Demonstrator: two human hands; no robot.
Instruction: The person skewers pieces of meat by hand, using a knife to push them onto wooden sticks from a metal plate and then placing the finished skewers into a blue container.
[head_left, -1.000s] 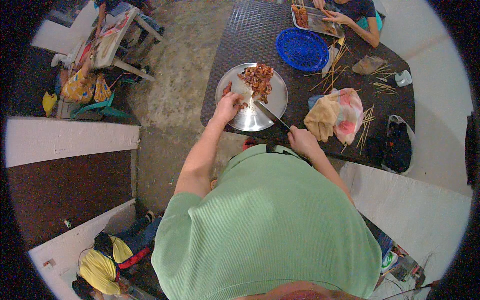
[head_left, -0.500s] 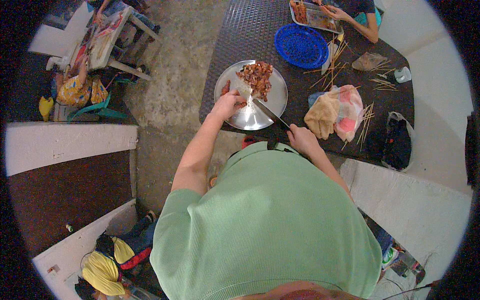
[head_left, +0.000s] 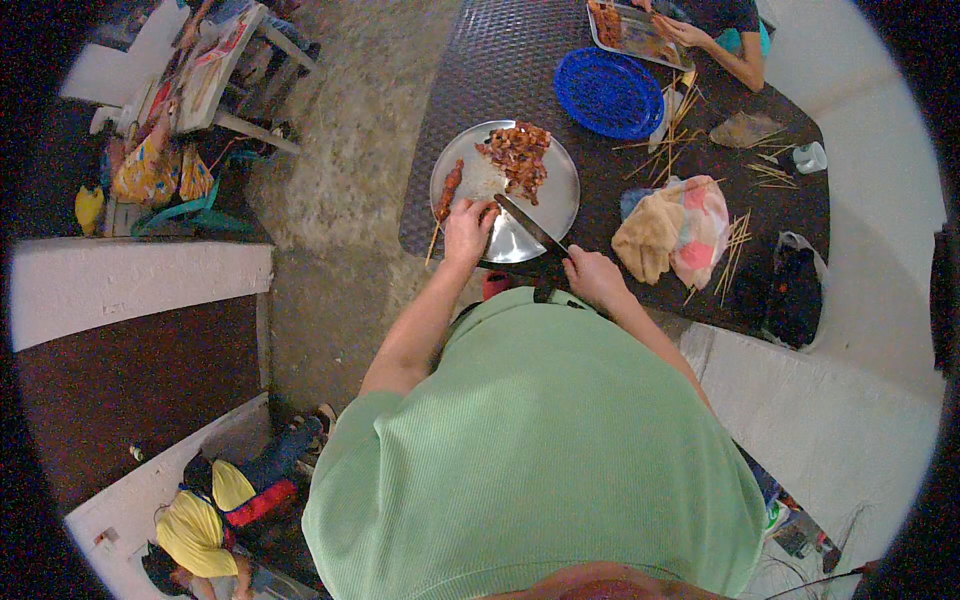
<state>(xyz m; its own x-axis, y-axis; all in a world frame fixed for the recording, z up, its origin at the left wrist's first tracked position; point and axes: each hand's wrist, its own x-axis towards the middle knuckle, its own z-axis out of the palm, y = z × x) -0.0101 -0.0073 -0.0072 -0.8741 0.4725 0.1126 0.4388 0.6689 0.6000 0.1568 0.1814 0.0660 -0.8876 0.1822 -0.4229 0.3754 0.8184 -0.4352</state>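
Note:
A round steel plate lies near the table's front left corner. On its far side is a heap of chopped reddish-brown meat. A meat skewer rests along the left side, its bare stick sticking out over the near rim. My left hand is over the plate's near left part, fingers bent and closed on a small piece of meat that they mostly cover. My right hand grips the handle of a knife. The blade slants across the plate, its tip close to my left fingertips.
Right of the plate are a blue woven tray, crumpled cloths or bags, several loose bamboo sticks and a white cup. Across the table another person's hands work over a metal tray. A black bag lies right.
My left hand has shifted slightly right and down, uncovering more of the skewer and its stick. The knife has moved slightly left, its tip nearer my left fingertips.

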